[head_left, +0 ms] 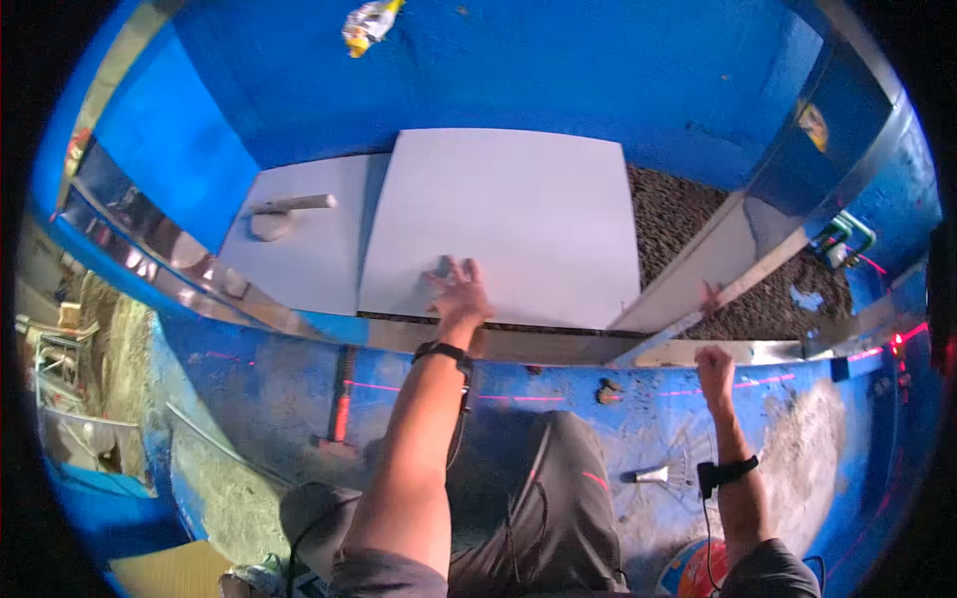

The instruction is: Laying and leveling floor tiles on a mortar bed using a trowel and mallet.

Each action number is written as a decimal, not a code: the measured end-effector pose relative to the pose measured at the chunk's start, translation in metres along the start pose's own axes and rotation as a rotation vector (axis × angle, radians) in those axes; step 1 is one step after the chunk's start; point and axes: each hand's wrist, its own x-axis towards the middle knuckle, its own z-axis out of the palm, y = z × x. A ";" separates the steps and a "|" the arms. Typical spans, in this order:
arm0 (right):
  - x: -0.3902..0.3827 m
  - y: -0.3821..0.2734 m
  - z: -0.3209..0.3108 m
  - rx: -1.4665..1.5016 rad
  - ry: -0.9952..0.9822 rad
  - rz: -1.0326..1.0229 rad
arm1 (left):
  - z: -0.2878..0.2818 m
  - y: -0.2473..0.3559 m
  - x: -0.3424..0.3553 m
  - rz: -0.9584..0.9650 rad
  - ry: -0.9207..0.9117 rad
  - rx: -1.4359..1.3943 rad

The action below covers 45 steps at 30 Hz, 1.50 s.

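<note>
One large tile [508, 209] is lying beside the mortar [673, 209], its left edge adjoining a second tile [319, 254] bearing a mallet [274, 227]. The left hand [461, 297] is resting, fingers apart, at its near edge; the right hand [715, 368] is curling, fingers together, near the ledge [558, 349]. Beyond, a wrapper [371, 25] is showing, any print unreadable.

Our forearms [417, 439], stretched forward
Our left hand [461, 293] is splayed wide (palm down); our right hand [714, 368] curls fist-like.
</note>
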 end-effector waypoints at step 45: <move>-0.051 -0.297 0.202 -0.308 -0.686 -0.635 | 0.034 -0.007 -0.023 -0.024 0.356 -0.334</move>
